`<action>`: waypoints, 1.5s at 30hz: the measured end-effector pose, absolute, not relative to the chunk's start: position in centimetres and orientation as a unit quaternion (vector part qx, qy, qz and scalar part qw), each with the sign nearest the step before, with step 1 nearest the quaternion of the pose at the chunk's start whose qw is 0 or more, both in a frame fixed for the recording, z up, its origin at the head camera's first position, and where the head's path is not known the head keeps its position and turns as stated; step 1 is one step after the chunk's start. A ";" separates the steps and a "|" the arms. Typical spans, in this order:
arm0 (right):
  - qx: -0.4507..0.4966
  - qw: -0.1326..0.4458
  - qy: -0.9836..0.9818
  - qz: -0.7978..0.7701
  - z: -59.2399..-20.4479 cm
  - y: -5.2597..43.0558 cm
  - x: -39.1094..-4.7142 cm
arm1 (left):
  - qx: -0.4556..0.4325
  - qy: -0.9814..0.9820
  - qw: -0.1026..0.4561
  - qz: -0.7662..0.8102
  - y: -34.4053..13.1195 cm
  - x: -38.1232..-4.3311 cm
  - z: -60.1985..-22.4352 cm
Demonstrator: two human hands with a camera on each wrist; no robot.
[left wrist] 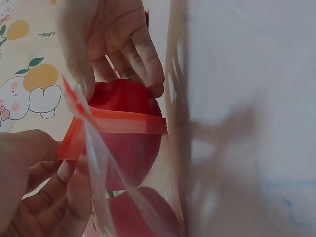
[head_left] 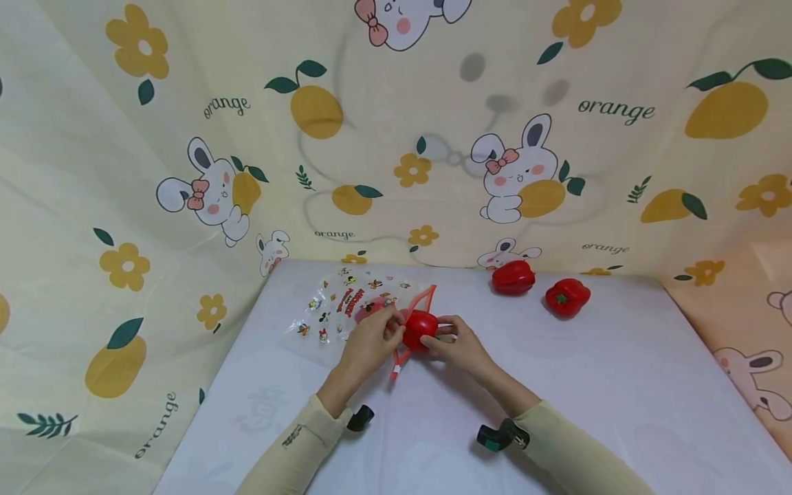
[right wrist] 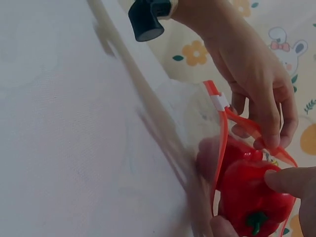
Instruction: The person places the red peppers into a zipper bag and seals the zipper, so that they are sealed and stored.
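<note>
A clear slider bag [head_left: 331, 330] with cartoon prints and a red-orange zip edge lies on the table, mouth toward the right. My left hand [head_left: 369, 342] pinches the zip edge and holds the mouth apart. In my right hand [head_left: 463, 349] is a red bell pepper [head_left: 421, 324], gripped between thumb and fingers. This pepper is partway through the mouth, its green stem [right wrist: 256, 220] facing out toward the right hand. Deeper inside the bag sits another red bell pepper [left wrist: 140, 213], seen through the plastic. The white slider [right wrist: 219, 102] is at one end of the zip.
Two more red bell peppers, one lying on its side [head_left: 513, 278] and one with its stem showing [head_left: 567, 298], rest at the back right of the white table [head_left: 619, 385]. A printed cloth [head_left: 383, 82] hangs behind and along the sides.
</note>
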State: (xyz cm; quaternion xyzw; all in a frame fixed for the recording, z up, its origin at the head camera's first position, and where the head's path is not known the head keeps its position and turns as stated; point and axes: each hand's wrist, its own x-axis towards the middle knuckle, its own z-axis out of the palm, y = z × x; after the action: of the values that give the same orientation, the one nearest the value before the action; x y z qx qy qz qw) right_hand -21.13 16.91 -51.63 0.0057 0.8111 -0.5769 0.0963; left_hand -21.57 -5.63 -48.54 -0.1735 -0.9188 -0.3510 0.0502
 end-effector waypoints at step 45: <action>0.015 0.056 0.762 -0.645 -52.3 15.3 -24.2 | -0.198 -0.921 0.060 -0.330 -5.7 -21.3 -48.5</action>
State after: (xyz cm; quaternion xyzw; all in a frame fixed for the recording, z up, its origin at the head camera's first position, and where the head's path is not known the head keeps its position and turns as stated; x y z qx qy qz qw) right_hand -24.23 15.26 -52.30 0.0153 0.7619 -0.6450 0.0565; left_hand -21.35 -5.71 -48.53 -0.1978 -0.9211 -0.3299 0.0598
